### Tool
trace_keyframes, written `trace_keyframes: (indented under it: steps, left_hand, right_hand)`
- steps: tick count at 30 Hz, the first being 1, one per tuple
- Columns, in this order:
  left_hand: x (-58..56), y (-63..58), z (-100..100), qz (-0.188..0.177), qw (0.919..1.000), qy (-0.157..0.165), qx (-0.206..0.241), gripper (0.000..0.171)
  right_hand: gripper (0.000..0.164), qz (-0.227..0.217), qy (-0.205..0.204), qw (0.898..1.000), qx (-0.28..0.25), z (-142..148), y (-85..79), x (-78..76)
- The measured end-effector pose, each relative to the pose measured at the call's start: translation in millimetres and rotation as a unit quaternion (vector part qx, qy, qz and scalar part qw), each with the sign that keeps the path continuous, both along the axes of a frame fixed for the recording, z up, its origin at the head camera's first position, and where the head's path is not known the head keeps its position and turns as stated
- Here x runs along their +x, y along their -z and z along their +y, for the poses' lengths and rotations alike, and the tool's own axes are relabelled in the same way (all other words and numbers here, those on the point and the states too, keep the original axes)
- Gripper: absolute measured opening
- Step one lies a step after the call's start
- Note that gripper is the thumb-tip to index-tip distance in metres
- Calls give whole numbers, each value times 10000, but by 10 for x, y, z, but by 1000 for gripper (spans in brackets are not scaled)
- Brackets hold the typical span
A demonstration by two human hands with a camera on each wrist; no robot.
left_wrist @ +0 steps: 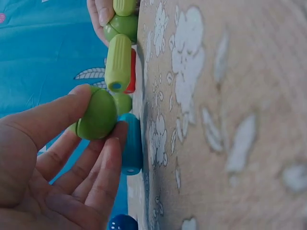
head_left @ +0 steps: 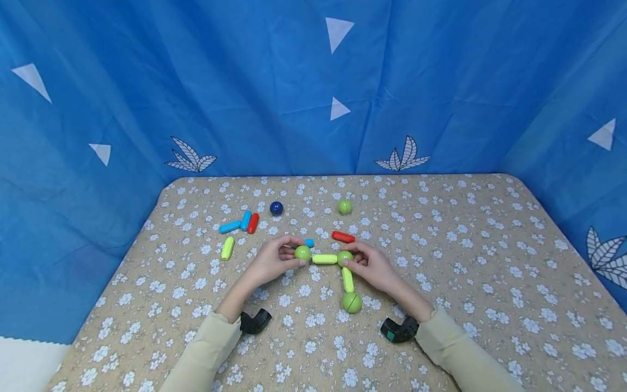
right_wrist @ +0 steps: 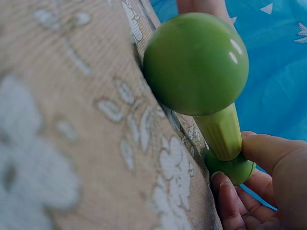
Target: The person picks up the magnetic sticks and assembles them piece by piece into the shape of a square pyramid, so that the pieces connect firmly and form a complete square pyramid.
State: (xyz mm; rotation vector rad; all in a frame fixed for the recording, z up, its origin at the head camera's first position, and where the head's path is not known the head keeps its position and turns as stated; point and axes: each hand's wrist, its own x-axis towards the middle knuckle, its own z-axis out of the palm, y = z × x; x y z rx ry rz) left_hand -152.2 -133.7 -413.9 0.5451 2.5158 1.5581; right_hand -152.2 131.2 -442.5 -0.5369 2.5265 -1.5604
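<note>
My left hand (head_left: 272,262) pinches a green ball (head_left: 302,252) between thumb and fingers. That ball is close to the free end of a yellow-green rod (head_left: 324,259), whose tip shows a small hole in the left wrist view. At the rod's other end, my right hand (head_left: 376,268) grips a second green ball (head_left: 345,258). From this corner ball another yellow-green rod (head_left: 348,280) runs toward me, ending in a third green ball (right_wrist: 195,64), large in the right wrist view. Behind the left fingers lies a blue rod (left_wrist: 131,143), partly hidden in the head view.
Beyond the hands lie a red rod (head_left: 343,237), a loose green ball (head_left: 345,207) and a dark blue ball (head_left: 276,208). Farther left are blue rods (head_left: 229,227), another red rod (head_left: 253,223) and a yellow-green rod (head_left: 227,248). A blue curtain (head_left: 294,81) borders the flowered tablecloth (head_left: 465,245).
</note>
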Motion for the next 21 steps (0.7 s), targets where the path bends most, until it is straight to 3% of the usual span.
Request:
trace_keyframes:
  steps: [10, 21]
  left_hand:
    - [30, 40, 5, -277, 9996, 65, 9, 39]
    - [26, 95, 37, -56, 9998, 75, -189, 37]
  right_hand:
    - [26, -53, -13, 10000, -62, 5, 3, -6]
    - [27, -150, 18, 9999, 4, 3, -21, -15]
